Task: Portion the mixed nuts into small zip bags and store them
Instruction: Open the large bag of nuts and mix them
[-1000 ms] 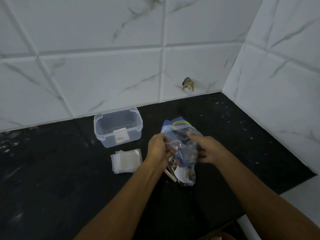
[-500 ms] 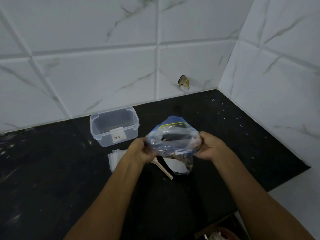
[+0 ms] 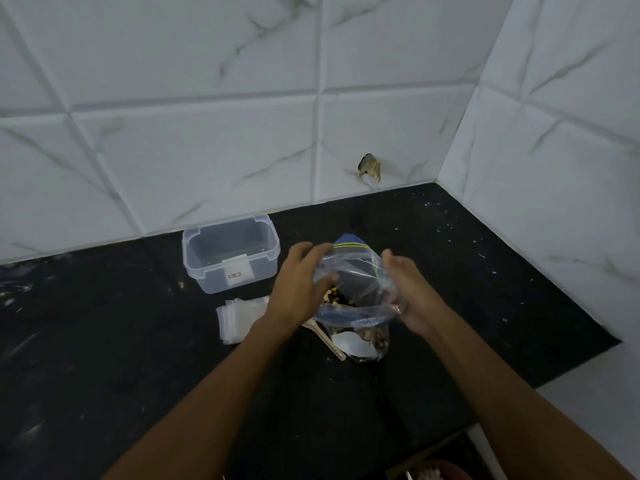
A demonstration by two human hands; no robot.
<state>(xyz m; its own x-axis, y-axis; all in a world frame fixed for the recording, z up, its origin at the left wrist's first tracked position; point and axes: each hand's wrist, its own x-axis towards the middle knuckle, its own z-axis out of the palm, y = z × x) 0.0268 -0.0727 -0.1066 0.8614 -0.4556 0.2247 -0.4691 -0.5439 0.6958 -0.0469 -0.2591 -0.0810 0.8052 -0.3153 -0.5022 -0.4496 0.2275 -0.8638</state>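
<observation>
A big clear zip bag (image 3: 358, 271) with a blue strip stands on the black counter (image 3: 121, 341), its mouth spread wide. Mixed nuts (image 3: 333, 296) show inside it and at its bottom. My left hand (image 3: 298, 289) holds the bag's left rim, fingers stretched along it. At the right rim, my right hand (image 3: 412, 296) has its thumb against the plastic. A stack of small clear zip bags (image 3: 239, 317) lies flat just left of my left wrist. A wooden spoon (image 3: 329, 344) lies under the bag, partly hidden.
A clear plastic storage box (image 3: 230, 252) without a lid stands behind the small bags, near the tiled back wall. A tiled side wall closes the corner on the right. The counter's front edge runs at lower right, with a bowl (image 3: 433, 472) below it.
My hands pulled the big bag's mouth apart, then loosened from fists to stretched fingers. The mouth now stands wider and the nuts show inside.
</observation>
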